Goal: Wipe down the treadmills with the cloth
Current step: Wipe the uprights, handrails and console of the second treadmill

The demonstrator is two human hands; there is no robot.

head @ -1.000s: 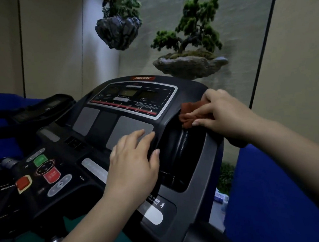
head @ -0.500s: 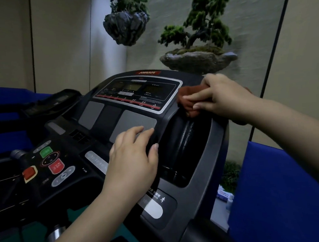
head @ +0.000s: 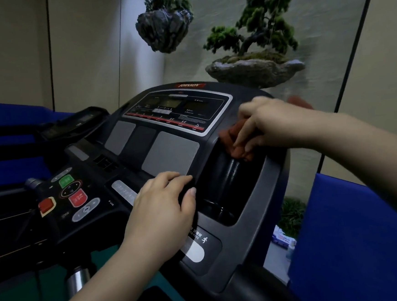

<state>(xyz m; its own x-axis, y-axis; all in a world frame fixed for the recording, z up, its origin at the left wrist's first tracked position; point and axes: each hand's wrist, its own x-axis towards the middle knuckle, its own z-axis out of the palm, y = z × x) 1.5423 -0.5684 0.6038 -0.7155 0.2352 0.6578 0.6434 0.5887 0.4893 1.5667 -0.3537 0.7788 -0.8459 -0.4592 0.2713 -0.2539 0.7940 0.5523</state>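
Observation:
A black treadmill console [head: 177,137] with a display panel and grey speaker grilles fills the middle of the view. My right hand [head: 269,123] grips a crumpled rust-red cloth [head: 234,145] and presses it on the console's upper right edge, at the top of the deep cup-holder recess [head: 221,184]. Most of the cloth is hidden under my fingers. My left hand [head: 164,210] rests on the console below the right grille, fingers bent over the recess's left rim.
Green, red and grey buttons [head: 72,196] sit at the console's lower left. A second treadmill console [head: 76,122] stands further left. Bonsai-like plants on rocks [head: 255,67] hang on the wall behind. Blue panels [head: 357,244] stand at right and left.
My right hand and the cloth have shifted slightly along the console's upper right edge. The view has swung a little, so the console sits further right. My left hand stays put.

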